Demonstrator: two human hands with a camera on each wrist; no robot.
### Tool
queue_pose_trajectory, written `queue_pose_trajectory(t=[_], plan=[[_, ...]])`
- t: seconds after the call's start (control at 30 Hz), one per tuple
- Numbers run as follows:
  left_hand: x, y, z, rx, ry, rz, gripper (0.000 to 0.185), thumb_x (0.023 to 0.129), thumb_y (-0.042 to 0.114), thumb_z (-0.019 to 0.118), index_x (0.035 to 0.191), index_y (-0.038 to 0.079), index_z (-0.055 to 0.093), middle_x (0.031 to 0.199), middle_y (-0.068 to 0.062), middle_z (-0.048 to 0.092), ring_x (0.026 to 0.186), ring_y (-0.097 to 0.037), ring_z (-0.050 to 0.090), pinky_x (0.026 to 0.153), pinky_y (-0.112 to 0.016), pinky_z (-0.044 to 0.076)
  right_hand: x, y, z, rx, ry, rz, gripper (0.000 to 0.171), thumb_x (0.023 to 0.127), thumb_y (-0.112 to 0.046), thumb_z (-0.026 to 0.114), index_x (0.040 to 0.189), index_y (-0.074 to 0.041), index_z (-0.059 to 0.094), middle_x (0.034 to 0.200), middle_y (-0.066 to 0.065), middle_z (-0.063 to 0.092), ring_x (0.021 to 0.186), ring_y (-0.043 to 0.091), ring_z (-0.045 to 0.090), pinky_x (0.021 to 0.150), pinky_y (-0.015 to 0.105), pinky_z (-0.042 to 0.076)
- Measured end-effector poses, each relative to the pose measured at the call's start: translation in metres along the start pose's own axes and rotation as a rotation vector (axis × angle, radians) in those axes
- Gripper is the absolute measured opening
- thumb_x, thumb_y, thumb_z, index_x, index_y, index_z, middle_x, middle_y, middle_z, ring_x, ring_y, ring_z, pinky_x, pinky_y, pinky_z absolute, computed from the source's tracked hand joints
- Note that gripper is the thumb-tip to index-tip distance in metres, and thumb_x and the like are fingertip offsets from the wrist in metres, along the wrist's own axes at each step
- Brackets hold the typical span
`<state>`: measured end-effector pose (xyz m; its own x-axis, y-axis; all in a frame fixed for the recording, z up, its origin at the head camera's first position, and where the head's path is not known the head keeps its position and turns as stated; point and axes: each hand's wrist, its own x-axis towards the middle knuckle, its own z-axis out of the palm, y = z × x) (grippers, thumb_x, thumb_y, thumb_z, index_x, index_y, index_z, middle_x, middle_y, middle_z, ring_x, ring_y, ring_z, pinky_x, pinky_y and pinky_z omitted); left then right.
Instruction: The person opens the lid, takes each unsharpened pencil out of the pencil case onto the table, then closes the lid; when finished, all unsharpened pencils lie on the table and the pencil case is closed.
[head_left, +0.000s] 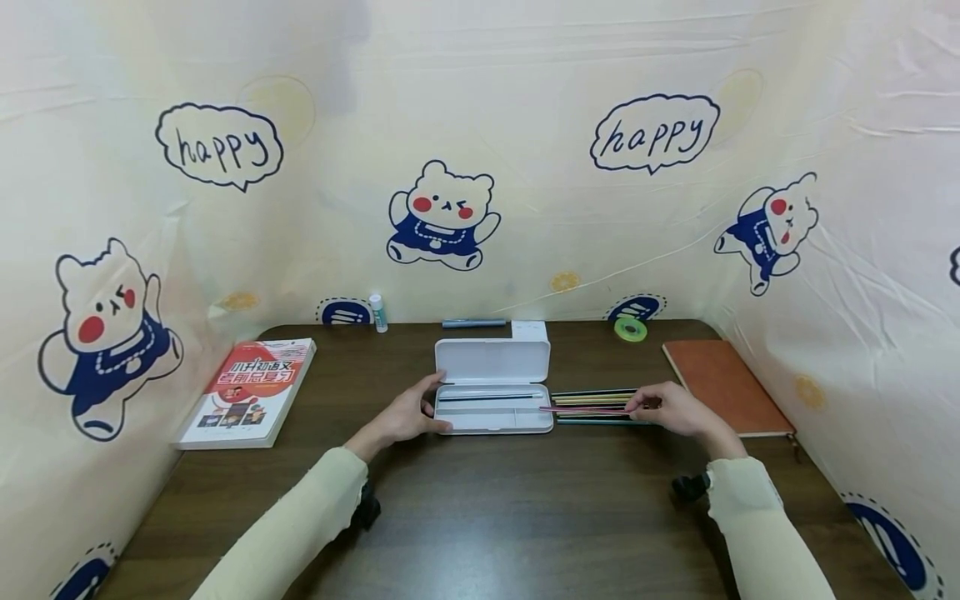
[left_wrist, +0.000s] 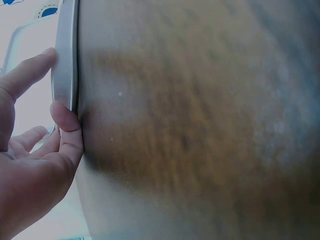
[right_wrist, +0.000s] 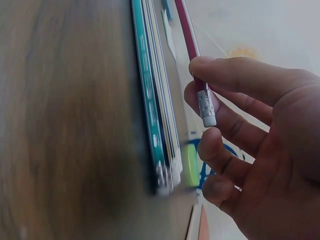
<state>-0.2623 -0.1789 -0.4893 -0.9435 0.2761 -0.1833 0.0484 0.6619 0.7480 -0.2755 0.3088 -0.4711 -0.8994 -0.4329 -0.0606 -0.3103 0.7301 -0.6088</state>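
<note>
A white pencil case lies with its lid raised toward the back. My left hand grips its left end, the thumb at the front corner and fingers farther back. One dark pencil lies inside, along the rear compartment. Between thumb and fingers, my right hand pinches a red pencil near its white eraser end. The pencil's other end reaches over the case's right edge. Below it, several pencils, one of them teal, lie side by side on the table, right of the case.
At the left lies a book with a red and white cover; at the right, a brown notebook. Along the back stand or lie a glue stick, a blue pen-like item, a white block and green tape.
</note>
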Motion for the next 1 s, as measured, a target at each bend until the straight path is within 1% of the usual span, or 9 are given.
queue_pose_trajectory(t=[0.23, 0.37, 0.47, 0.7, 0.83, 0.93, 1.0], plan=[[0.001, -0.001, 0.0, -0.004, 0.001, -0.006, 0.098, 0.081, 0.028, 0.084, 0.159, 0.024, 0.025, 0.152, -0.011, 0.045, 0.089, -0.017, 0.053, 0.078, -0.031, 0.044, -0.013, 0.012, -0.006, -0.023, -0.009, 0.014, 0.006, 0.092, -0.017, 0.071, 0.096, -0.017, 0.075, 0.095, -0.003, 0.073, 0.082, 0.011, 0.058, 0.076, 0.026, 0.048], [0.002, -0.001, 0.0, -0.006, 0.002, -0.007, 0.097, 0.082, 0.028, 0.084, 0.159, 0.023, 0.025, 0.152, -0.011, 0.045, 0.09, -0.017, 0.053, 0.078, -0.031, 0.044, -0.016, 0.015, -0.007, -0.044, -0.02, 0.038, 0.006, 0.092, -0.017, 0.071, 0.095, -0.018, 0.075, 0.097, -0.002, 0.074, 0.084, 0.011, 0.059, 0.078, 0.029, 0.048], [0.002, -0.001, 0.0, -0.006, 0.003, -0.004, 0.097, 0.082, 0.027, 0.083, 0.159, 0.023, 0.025, 0.152, -0.011, 0.045, 0.09, -0.017, 0.053, 0.079, -0.03, 0.044, -0.017, 0.015, -0.007, -0.038, -0.036, 0.057, 0.006, 0.092, -0.016, 0.071, 0.095, -0.018, 0.075, 0.097, -0.001, 0.074, 0.085, 0.013, 0.058, 0.078, 0.03, 0.047], [0.001, 0.0, -0.001, -0.001, 0.004, -0.003, 0.097, 0.082, 0.026, 0.084, 0.159, 0.023, 0.025, 0.152, -0.012, 0.045, 0.091, -0.017, 0.053, 0.079, -0.03, 0.044, -0.017, 0.021, -0.003, -0.034, -0.017, 0.071, 0.003, 0.089, -0.017, 0.073, 0.092, -0.016, 0.075, 0.092, -0.001, 0.072, 0.08, 0.014, 0.055, 0.072, 0.028, 0.045], [0.0, 0.0, -0.001, -0.006, 0.003, 0.002, 0.096, 0.082, 0.026, 0.084, 0.159, 0.023, 0.026, 0.152, -0.012, 0.045, 0.09, -0.018, 0.053, 0.079, -0.03, 0.044, -0.017, 0.021, 0.0, -0.04, -0.007, 0.08, 0.007, 0.088, -0.018, 0.076, 0.09, -0.012, 0.074, 0.087, -0.002, 0.07, 0.076, 0.011, 0.053, 0.069, 0.026, 0.043], [0.001, -0.002, 0.0, -0.014, 0.0, 0.007, 0.098, 0.08, 0.025, 0.085, 0.159, 0.022, 0.026, 0.151, -0.013, 0.045, 0.089, -0.018, 0.054, 0.077, -0.03, 0.045, -0.017, 0.019, 0.0, -0.041, -0.002, 0.07, 0.007, 0.086, -0.016, 0.077, 0.088, -0.01, 0.074, 0.082, -0.002, 0.068, 0.074, 0.01, 0.052, 0.067, 0.025, 0.043], [0.002, -0.003, 0.001, -0.018, 0.0, 0.007, 0.099, 0.08, 0.025, 0.085, 0.159, 0.022, 0.026, 0.151, -0.012, 0.046, 0.088, -0.017, 0.054, 0.076, -0.03, 0.045, -0.017, 0.017, 0.001, -0.04, 0.001, 0.068, 0.004, 0.085, -0.013, 0.077, 0.087, -0.011, 0.074, 0.08, -0.002, 0.067, 0.073, 0.009, 0.052, 0.066, 0.025, 0.043]])
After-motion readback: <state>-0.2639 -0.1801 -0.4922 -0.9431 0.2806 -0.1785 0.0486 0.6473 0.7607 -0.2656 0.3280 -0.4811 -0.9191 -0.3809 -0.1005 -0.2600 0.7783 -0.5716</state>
